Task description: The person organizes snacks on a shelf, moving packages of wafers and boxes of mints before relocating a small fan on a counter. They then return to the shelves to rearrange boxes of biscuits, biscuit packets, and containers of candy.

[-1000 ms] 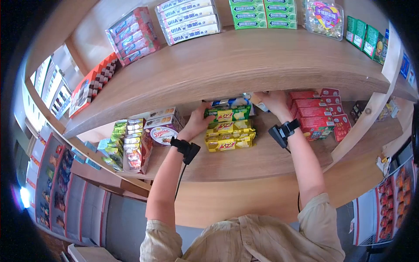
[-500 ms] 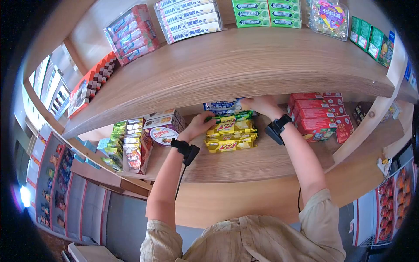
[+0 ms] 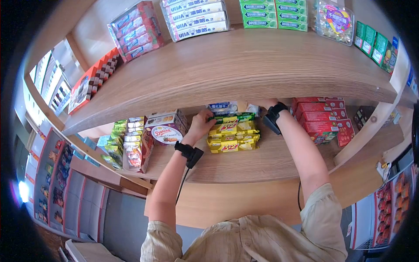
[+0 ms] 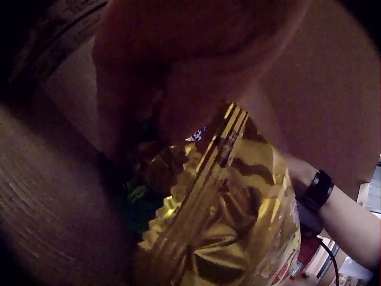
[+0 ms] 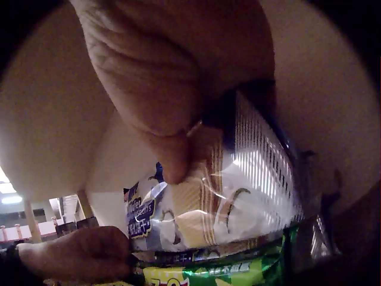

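In the head view, yellow biscuit packets (image 3: 233, 144) stand in a row on the lower shelf, with a green packet (image 3: 244, 117) behind them and a blue-and-white wafer biscuit packet (image 3: 223, 107) at the back. My left hand (image 3: 202, 125) pinches the green packet's left end, its fingertips partly hidden; gold packet ends (image 4: 229, 220) lie close under it in the left wrist view. My right hand (image 5: 155, 77) grips the wafer packet from above, thumb on its front and the other fingers behind, out of sight. The upper shelf hides most of this hand in the head view.
The upper shelf board (image 3: 235, 83) overhangs both hands. Left of the packets stand Danisa boxes (image 3: 166, 131) and a carton of small packs (image 3: 134, 146). Stacked red boxes (image 3: 321, 118) stand to the right. Gum and candy packs (image 3: 275, 15) line the upper shelf.
The wafer packet has come upright behind the green one, its front now showing. The green packet has moved down against the yellow ones. My right hand has reached further under the upper shelf.
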The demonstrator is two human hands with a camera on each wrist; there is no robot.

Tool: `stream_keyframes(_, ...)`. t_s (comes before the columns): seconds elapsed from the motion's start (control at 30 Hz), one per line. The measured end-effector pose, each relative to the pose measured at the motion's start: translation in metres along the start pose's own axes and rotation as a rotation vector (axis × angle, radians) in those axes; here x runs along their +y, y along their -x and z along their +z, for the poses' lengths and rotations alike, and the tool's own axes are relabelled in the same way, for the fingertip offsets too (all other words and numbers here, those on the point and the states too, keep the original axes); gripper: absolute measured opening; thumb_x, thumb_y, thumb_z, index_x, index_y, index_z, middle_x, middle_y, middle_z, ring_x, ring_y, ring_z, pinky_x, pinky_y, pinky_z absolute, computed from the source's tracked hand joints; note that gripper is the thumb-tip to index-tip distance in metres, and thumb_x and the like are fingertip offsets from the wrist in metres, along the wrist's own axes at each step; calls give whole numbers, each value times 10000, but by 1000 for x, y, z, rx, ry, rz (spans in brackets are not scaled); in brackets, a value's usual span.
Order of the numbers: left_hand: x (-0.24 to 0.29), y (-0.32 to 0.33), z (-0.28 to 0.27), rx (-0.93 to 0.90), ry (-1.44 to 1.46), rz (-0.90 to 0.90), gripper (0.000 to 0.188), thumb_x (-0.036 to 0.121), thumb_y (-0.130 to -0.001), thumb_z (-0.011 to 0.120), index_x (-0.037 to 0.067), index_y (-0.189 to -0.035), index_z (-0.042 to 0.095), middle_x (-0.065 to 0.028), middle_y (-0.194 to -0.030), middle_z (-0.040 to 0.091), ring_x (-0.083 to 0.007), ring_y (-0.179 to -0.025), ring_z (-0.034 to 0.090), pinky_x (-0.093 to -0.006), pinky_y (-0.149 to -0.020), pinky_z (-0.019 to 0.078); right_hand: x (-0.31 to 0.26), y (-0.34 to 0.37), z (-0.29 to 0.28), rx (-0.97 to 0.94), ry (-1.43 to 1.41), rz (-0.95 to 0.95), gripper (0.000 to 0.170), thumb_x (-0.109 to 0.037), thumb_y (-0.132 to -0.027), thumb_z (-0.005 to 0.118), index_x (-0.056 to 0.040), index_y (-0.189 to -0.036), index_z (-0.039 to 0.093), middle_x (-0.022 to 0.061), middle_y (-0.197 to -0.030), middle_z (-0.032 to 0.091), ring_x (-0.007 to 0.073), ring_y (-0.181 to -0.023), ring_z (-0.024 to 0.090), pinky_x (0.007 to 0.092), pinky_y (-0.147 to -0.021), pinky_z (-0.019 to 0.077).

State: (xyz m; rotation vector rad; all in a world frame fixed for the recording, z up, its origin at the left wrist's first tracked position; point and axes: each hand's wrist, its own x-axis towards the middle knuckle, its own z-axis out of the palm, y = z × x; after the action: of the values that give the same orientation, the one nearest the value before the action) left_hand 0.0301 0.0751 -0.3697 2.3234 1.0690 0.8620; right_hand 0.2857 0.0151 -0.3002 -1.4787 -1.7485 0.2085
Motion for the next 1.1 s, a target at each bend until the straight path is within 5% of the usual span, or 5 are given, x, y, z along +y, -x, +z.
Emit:
stream_keyframes(0.43, -11, 5, 5, 140, 91, 3, 208, 56, -771, 679, 10, -905, 527, -142, -729, 603, -252, -664, 612, -349, -611, 487, 9, 0, 22, -142, -11, 186, 499, -407, -758, 685, -52, -1104, 628, 154, -1127, 636, 266, -1018, 602, 366, -873, 460)
stream_keyframes(0.7, 0, 8, -6, 114, -65, -38, 230, 134, -784, 681, -9, -865, 520, -183, -742, 619, -335, -701, 626, -400, -619, 487, 8, 6, 28, 83, 292, -263, 435, -287, -690, 675, 2, -1010, 621, 201, -1087, 621, 353, -1046, 574, 421, -929, 428)
stream_keyframes(0.93, -1, 11, -9, 151, -94, -24, 266, 168, -800, 673, -7, -893, 495, -206, -752, 617, -377, -723, 621, -425, -630, 481, 2, 4, 16, -107, 345, -205, 434, -263, -695, 661, -21, -1052, 612, 210, -1060, 626, 365, -1023, 580, 432, -908, 433)
stream_keyframes(1.03, -11, 10, -3, 155, -84, 7, 303, 203, -807, 676, -4, -925, 489, -214, -795, 623, -393, -765, 618, -433, -643, 481, 0, 15, 14, -73, 120, -35, 399, -275, -706, 662, -26, -1016, 629, 220, -1009, 635, 357, -1005, 588, 431, -908, 433)
stream_keyframes(1.1, -12, 14, -5, 168, -107, 70, 319, 225, -814, 673, -4, -935, 489, -218, -817, 623, -401, -782, 614, -436, -649, 482, 1, 24, 15, 354, 351, -212, 391, -297, -725, 658, -27, -1006, 633, 208, -963, 648, 353, -963, 606, 430, -869, 456)
